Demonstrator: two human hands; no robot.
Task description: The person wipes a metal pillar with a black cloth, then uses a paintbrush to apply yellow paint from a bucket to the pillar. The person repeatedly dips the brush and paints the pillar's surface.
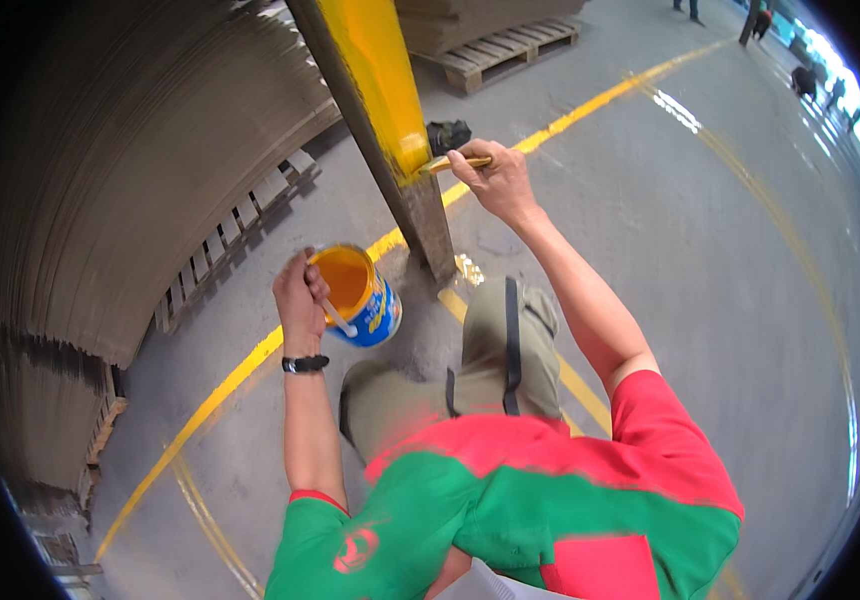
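Note:
My right hand (497,183) is closed round the handle of a paintbrush (447,163). The bristles touch the face of a steel post (380,80), at the lower edge of its wet yellow coat. Below that edge the post is bare, dark grey-brown down to the floor. In my left hand (300,290) hangs a blue paint can (374,318), gripped at its rim and white handle. It tilts toward me, and orange-yellow paint shows inside. The can is left of the post's foot, apart from it.
Tall stacks of brown cardboard sheets (130,170) on pallets (235,225) fill the left side. Another loaded pallet (500,55) stands behind the post. A dark bundle (448,135) lies beside the post. Yellow lines (220,395) cross the grey floor. Several people are far off at upper right.

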